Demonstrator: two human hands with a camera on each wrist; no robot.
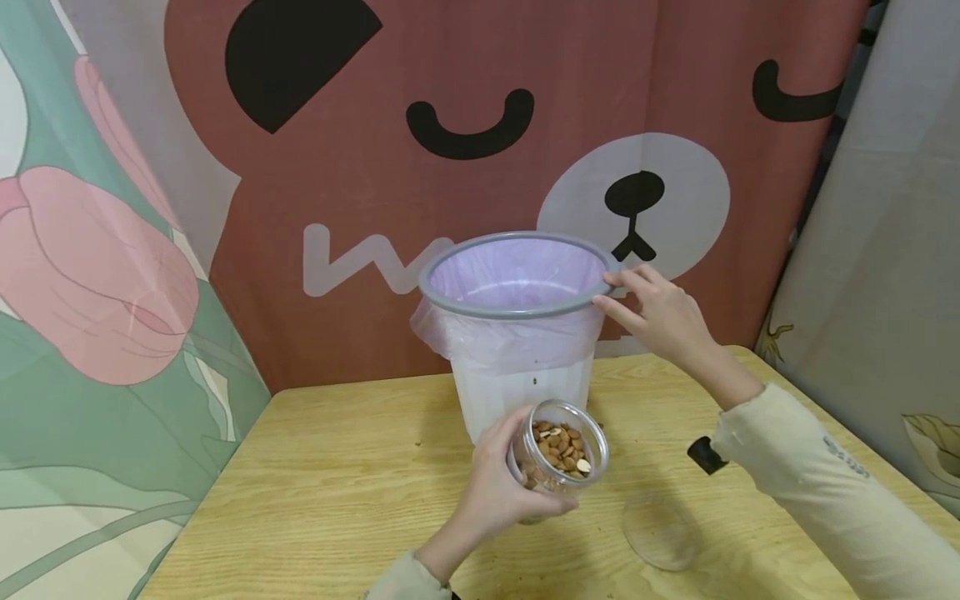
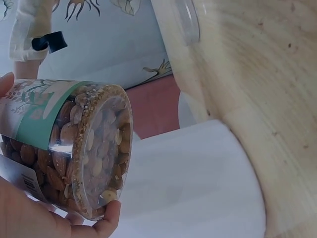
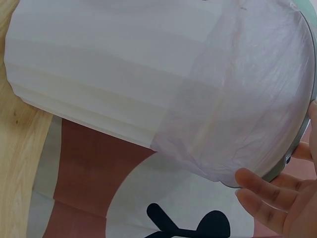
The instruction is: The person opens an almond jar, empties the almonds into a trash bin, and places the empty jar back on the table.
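Two hands, one jar, one loose lid and one bin are in view on a single wooden worktop.

Nearest, at the right, one clear round lid lies flat on the worktop, apart from everything else. Just left of it, the left hand holds one clear plastic jar above the worktop, its fingers curled round the labelled wall. The jar is open at the top and tilted, its mouth turned up and toward the near side. It holds brown almonds, filling it a good way up; the left wrist view shows them packed against the clear base, with the green and white label under the thumb.

Just beyond the jar stands one white bin, set near the far edge of the worktop. A pale purple bag lines it, folded over the outside and pinned under one grey rim ring. Nothing shows inside the bag.

The right hand reaches in from the right, sleeve raised off the worktop, and its fingers, loosely spread, rest on the right side of the grey ring, with the thumb on top.

Farthest, a cartoon bear cloth hangs behind.
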